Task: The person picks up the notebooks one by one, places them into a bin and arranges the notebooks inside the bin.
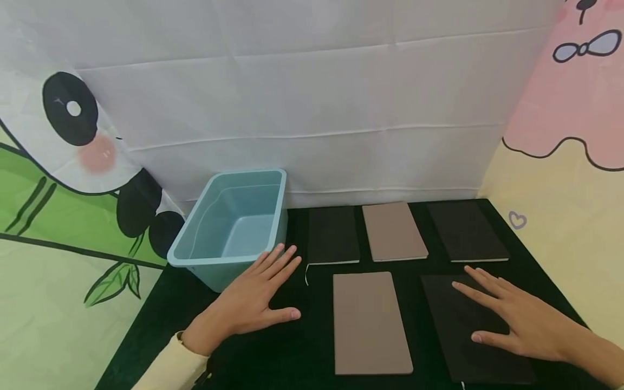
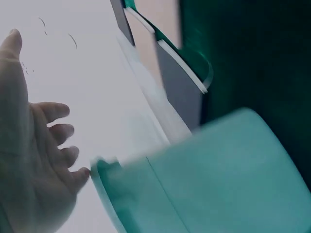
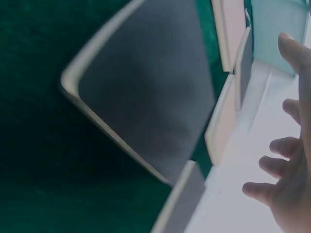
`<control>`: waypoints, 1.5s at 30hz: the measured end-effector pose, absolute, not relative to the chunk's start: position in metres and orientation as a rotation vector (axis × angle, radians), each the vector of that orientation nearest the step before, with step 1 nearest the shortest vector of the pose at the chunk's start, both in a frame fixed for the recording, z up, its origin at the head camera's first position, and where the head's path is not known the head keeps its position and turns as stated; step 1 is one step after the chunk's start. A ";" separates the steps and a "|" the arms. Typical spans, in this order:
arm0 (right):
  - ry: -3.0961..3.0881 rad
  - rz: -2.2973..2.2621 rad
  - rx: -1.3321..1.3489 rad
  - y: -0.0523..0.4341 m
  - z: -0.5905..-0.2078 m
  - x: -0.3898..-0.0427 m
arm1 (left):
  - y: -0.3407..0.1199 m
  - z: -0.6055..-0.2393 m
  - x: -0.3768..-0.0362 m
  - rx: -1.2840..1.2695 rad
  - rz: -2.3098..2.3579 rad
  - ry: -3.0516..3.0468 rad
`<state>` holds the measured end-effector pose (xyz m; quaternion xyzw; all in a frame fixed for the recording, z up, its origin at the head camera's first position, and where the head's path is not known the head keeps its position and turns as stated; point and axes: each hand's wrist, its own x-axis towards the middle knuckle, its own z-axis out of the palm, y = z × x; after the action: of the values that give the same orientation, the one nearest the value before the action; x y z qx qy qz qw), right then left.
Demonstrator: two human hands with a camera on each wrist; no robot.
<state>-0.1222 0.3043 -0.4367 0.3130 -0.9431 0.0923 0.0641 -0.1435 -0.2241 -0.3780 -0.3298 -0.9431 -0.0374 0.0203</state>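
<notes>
Five closed notebooks lie on a dark cloth (image 1: 292, 346). At the back are a black one (image 1: 333, 235), a taupe one (image 1: 394, 231) and another black one (image 1: 467, 231). In front lie a larger taupe notebook (image 1: 369, 323) and a black notebook (image 1: 463, 336). My right hand (image 1: 512, 317) rests flat and open on that front black notebook (image 3: 146, 97). My left hand (image 1: 253, 298) lies open on the cloth, fingers spread, just in front of a light blue plastic bin (image 1: 234, 227). In the left wrist view the left hand (image 2: 34, 165) shows beside the bin (image 2: 214, 179).
A white sheet hangs behind the table. A panda and bamboo cloth (image 1: 63, 179) covers the left side and a pink and yellow cloth (image 1: 565, 135) the right. The bin holds nothing.
</notes>
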 end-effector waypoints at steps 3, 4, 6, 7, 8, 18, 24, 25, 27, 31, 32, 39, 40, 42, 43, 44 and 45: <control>-2.875 0.302 0.876 0.312 -0.452 -0.111 | -0.244 -0.373 -0.135 -1.024 -0.105 -2.845; -2.878 0.310 0.861 0.314 -0.458 -0.108 | -0.251 -0.372 -0.132 -1.023 -0.101 -2.819; -2.896 0.354 0.814 0.318 -0.470 -0.101 | -0.263 -0.370 -0.129 -1.014 -0.114 -2.775; -2.907 0.371 0.789 0.321 -0.475 -0.098 | -0.269 -0.368 -0.128 -1.005 -0.119 -2.760; -2.912 0.392 0.771 0.323 -0.480 -0.095 | -0.274 -0.367 -0.128 -0.993 -0.119 -2.747; -3.028 0.467 0.589 0.341 -0.525 -0.073 | -0.345 -0.361 -0.135 -0.866 -0.115 -2.665; -2.972 0.463 0.576 0.347 -0.547 -0.063 | -0.377 -0.363 -0.140 -0.800 -0.134 -2.661; -2.970 0.462 0.572 0.349 -0.551 -0.062 | -0.381 -0.364 -0.141 -0.771 -0.147 -2.676; -3.000 0.472 0.548 0.352 -0.554 -0.063 | -0.389 -0.365 -0.143 -0.702 -0.187 -2.708; -3.144 0.513 0.447 0.357 -0.555 -0.069 | -0.399 -0.368 -0.147 -0.546 -0.318 -2.782; -3.170 0.513 0.423 0.357 -0.554 -0.071 | -0.401 -0.368 -0.149 -0.514 -0.356 -2.797; -3.277 0.438 0.305 0.350 -0.550 -0.076 | -0.410 -0.372 -0.155 -0.336 -0.520 -2.875; -3.288 0.441 0.292 0.349 -0.550 -0.076 | -0.411 -0.372 -0.155 -0.317 -0.533 -2.883; -3.315 0.444 0.264 0.347 -0.548 -0.076 | -0.414 -0.374 -0.156 -0.278 -0.552 -2.900; -3.331 0.453 0.249 0.345 -0.547 -0.076 | -0.415 -0.375 -0.156 -0.258 -0.559 -2.911; -3.344 0.463 0.228 0.344 -0.545 -0.076 | -0.416 -0.375 -0.156 -0.237 -0.564 -2.922; -3.361 0.473 0.214 0.343 -0.544 -0.076 | -0.417 -0.376 -0.156 -0.218 -0.572 -2.933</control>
<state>-0.0758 0.3429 -0.5436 0.0625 -0.9800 0.1379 -0.1293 -0.1562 -0.4174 -0.3760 -0.0727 -0.9763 -0.1903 0.0726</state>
